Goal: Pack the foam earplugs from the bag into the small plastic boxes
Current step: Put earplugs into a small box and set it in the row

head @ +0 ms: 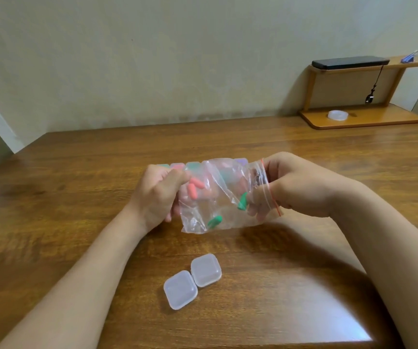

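Note:
I hold a clear zip bag (pixel 224 212) above the wooden table (pixel 77 197). My left hand (pixel 156 195) grips its closed bottom end. My right hand (pixel 293 182) pinches the red-striped mouth, with fingers reaching inside. Pink earplugs (pixel 194 188) lie in the bag near my left hand, and green earplugs (pixel 242 201) sit near my right fingers and lower down. A small clear plastic box (pixel 193 280) lies open near me, both halves showing nothing inside. A row of small boxes (pixel 177 166) with coloured contents stands behind the bag, partly hidden.
A low wooden shelf (pixel 364 119) stands at the back right against the wall. On it are a black flat device (pixel 349 62) with a hanging strap and a roll of clear tape (pixel 338 114). The table's left edge runs diagonally at the far left.

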The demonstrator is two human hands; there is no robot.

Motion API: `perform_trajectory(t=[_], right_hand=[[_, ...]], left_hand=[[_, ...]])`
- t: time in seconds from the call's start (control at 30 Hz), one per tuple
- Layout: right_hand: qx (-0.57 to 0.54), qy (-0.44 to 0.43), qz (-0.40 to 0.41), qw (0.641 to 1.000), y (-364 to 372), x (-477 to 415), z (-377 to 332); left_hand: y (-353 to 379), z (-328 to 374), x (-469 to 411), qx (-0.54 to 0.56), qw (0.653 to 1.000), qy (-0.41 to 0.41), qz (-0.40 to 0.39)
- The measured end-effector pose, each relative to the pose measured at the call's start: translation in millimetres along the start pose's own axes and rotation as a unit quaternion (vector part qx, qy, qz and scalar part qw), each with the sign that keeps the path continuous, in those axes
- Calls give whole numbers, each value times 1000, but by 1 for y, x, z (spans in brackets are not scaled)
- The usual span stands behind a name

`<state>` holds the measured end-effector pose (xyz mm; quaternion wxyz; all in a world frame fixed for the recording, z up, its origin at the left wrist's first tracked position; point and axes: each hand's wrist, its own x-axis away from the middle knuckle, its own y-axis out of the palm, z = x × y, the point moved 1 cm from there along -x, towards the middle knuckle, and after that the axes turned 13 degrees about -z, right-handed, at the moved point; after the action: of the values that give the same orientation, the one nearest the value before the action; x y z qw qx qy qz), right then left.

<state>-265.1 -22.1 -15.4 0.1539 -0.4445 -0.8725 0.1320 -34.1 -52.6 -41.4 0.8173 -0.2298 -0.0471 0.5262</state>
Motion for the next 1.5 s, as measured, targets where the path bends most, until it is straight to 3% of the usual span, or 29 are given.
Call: perform_trajectory(t=[0.13,0.43,0.57,0.67,0.77,0.9,1.03,1.23,1.5], right_hand=[[-12,13,-30,999,4,-3,4],[-59,49,-58,995,8,-7,10],[-52,52,-53,996,9,-8,10],[-44,56,-48,996,9,-8,9],[-44,55,-44,997,9,-8,9],[-45,57,-38,997,11,-12,14],[-68,52,-42,995,13,-16,20],[-85,62,-62,992,11,-19,23],[-136,64,-116,982,3,-11,18]], left_hand=[[3,-3,-1,-55,997,11,45],[-3,-7,2,-181,980,-63,-51],[-12,-11,-1,-268,961,-63,-10],[-17,-16,0,-346,936,-4,58],[-10,-12,3,-392,906,118,109],[14,-7,3,-414,872,249,76],[24,0,4,-383,883,267,39],[27,-7,9,-377,905,197,-16],[24,-6,22,-392,902,167,-68]])
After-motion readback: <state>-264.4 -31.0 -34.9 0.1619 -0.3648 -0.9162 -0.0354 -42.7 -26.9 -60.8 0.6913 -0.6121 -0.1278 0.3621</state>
